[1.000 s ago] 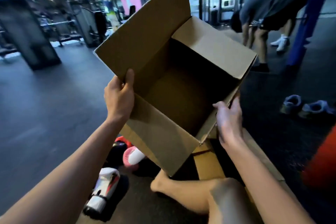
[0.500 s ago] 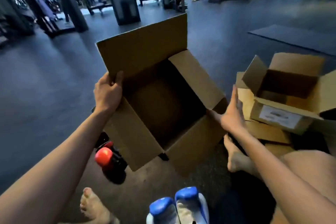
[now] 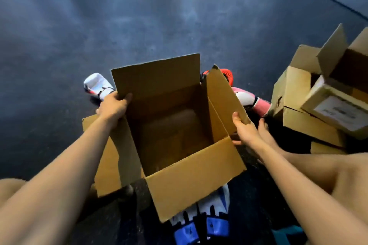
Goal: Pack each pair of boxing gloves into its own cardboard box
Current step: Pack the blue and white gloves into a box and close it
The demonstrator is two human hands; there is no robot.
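Between the person's outstretched arms, an empty cardboard box (image 3: 179,135) is held just above the floor (image 3: 59,45), its flaps open and its mouth tilted up toward the camera. The left hand (image 3: 113,108) grips the far-left flap; the right hand (image 3: 244,131) clasps the right wall below its flap. Nothing lies inside, so the step in hand looks like readying a box for packing. Blue-and-white gloves (image 3: 203,223) lie just under its near edge, a white glove (image 3: 97,85) and pink-and-red gloves (image 3: 249,97) beyond it. Next, the box likely needs setting down so a hand is free to pick up one matching pair.
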